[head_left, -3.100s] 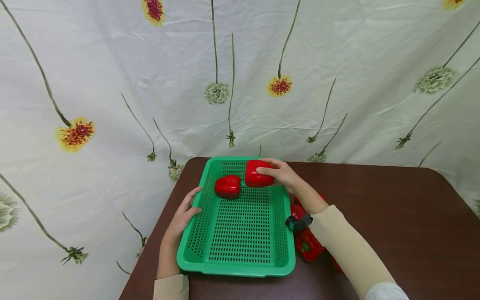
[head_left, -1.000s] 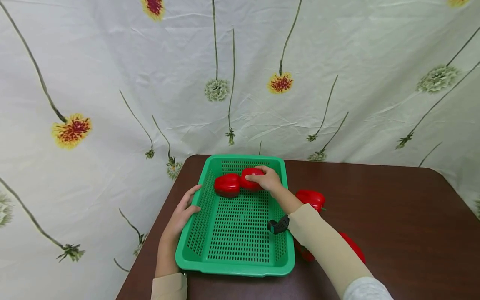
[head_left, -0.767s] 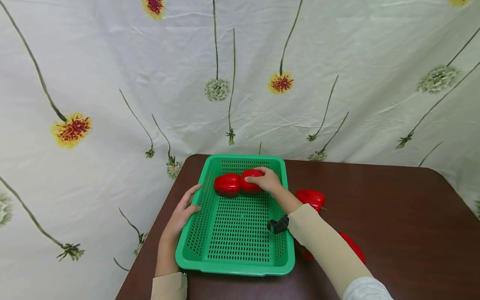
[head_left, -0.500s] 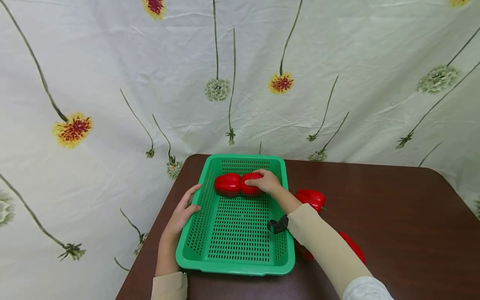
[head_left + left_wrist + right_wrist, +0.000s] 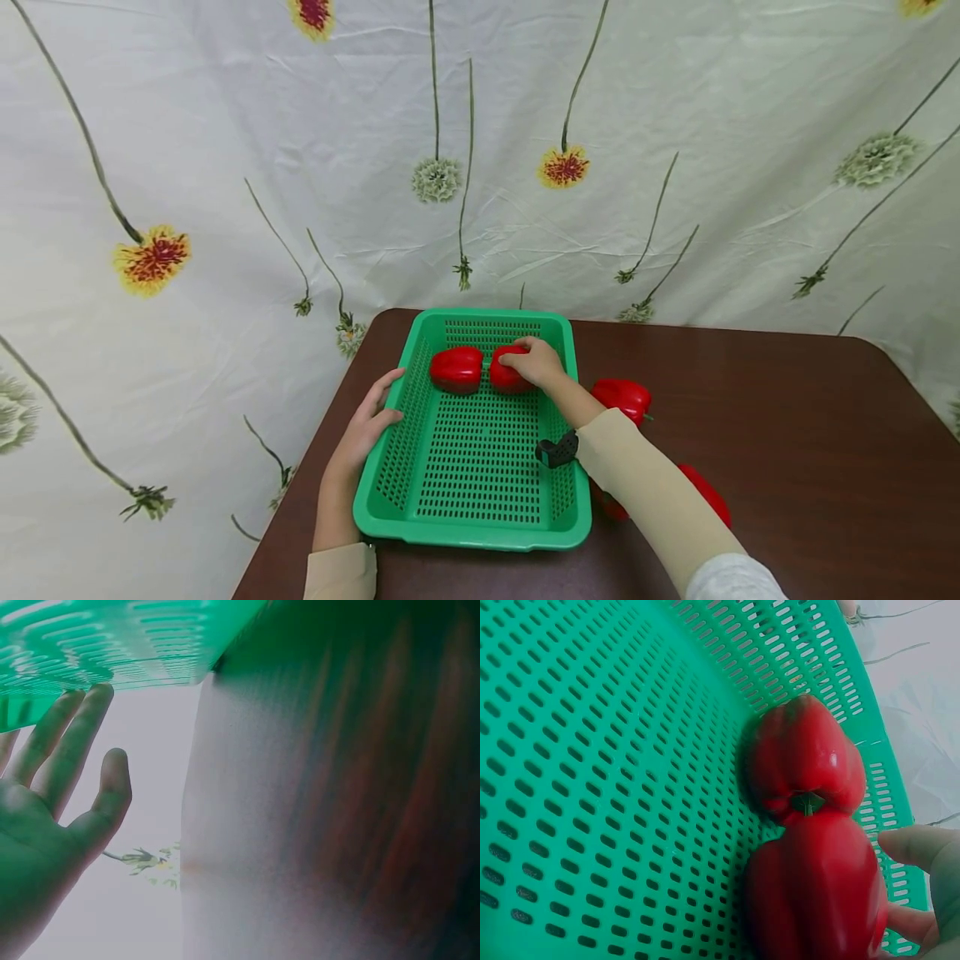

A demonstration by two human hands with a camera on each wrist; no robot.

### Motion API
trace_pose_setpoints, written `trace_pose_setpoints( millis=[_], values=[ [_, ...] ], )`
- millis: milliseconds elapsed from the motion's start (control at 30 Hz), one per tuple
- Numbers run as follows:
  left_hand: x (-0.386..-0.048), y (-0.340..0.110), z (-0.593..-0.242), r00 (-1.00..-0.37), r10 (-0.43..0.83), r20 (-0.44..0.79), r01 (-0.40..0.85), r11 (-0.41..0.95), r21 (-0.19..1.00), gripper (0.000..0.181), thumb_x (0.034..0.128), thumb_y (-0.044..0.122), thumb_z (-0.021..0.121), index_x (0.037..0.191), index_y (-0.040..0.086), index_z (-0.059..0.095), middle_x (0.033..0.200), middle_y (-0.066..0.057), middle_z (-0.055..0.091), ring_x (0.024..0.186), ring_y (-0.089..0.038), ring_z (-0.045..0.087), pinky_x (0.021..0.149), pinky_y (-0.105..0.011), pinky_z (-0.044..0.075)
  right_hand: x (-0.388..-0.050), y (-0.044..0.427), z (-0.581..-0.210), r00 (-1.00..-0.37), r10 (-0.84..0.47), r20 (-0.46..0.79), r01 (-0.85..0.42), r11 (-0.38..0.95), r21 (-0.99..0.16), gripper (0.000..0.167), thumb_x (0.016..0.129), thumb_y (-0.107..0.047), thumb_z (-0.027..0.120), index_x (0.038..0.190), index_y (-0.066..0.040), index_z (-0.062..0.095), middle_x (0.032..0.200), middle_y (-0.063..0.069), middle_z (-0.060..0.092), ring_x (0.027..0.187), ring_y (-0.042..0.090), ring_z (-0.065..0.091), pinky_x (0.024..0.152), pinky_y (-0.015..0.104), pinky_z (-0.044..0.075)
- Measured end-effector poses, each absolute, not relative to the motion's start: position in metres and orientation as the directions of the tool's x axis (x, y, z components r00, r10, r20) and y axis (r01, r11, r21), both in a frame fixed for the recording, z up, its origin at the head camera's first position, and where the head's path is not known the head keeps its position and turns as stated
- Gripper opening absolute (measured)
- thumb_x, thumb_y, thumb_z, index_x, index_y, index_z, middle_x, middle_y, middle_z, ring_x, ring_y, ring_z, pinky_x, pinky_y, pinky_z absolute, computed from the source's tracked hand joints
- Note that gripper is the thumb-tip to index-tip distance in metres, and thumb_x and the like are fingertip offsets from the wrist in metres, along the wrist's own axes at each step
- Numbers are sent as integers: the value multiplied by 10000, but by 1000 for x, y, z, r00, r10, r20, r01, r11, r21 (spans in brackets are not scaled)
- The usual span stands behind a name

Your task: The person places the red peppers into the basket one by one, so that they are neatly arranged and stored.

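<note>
A green perforated plastic basket (image 5: pixel 480 533) sits on the table with two red bell peppers at its far end. My right hand (image 5: pixel 542 365) holds the right-hand bell pepper (image 5: pixel 507 380), its thumb on the near side and fingers over the far side. Just left of it lies the other bell pepper (image 5: pixel 456 371); in the right wrist view its green stem end faces the held bell pepper (image 5: pixel 817 892). My left hand (image 5: pixel 365 433) rests against the basket's left side, and the left wrist view shows its fingers (image 5: pixel 71 750) fairly straight, tips touching the green wall.
More red bell peppers lie right of the basket, one (image 5: pixel 622 398) near its side and another (image 5: pixel 707 495) partly behind the right sleeve. The dark brown table (image 5: pixel 787 417) reaches a white flowered cloth (image 5: pixel 675 108) at the back.
My right hand has lowered the bell pepper into the basket beside the first one. Since half a second ago it has shifted slightly right, leaving a small gap. The left hand stays put.
</note>
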State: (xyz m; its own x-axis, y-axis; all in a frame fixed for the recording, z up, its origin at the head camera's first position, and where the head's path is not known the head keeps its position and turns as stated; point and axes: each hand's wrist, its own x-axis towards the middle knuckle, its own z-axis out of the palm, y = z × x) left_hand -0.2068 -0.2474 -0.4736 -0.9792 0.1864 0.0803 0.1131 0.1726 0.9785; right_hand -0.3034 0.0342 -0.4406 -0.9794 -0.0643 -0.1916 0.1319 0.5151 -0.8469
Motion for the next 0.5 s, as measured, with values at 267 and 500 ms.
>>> trace_pose_setpoints(
  millis=[267, 500],
  values=[
    [-209, -246, -474, -978, 190, 83, 117, 173, 978, 646, 931, 6, 447, 1537, 166, 294, 1617, -63, 122, 1473, -280, 73, 1017, -554, 275, -305, 35, -439, -983, -24, -182, 146, 503, -852, 478, 911, -274, 629, 1342, -78, 564, 1321, 168, 549, 1111, 328, 541, 850, 458, 493],
    [-209, -246, -475, -980, 182, 83, 117, 189, 975, 642, 932, 22, 453, 1537, 171, 299, 1619, -79, 103, 1474, -294, 57, 1026, -574, 261, -306, 36, -440, -990, -12, -142, 118, 488, -865, 474, 918, -255, 614, 1354, -76, 566, 1362, 137, 538, 1136, 314, 544, 872, 452, 480]
  ],
)
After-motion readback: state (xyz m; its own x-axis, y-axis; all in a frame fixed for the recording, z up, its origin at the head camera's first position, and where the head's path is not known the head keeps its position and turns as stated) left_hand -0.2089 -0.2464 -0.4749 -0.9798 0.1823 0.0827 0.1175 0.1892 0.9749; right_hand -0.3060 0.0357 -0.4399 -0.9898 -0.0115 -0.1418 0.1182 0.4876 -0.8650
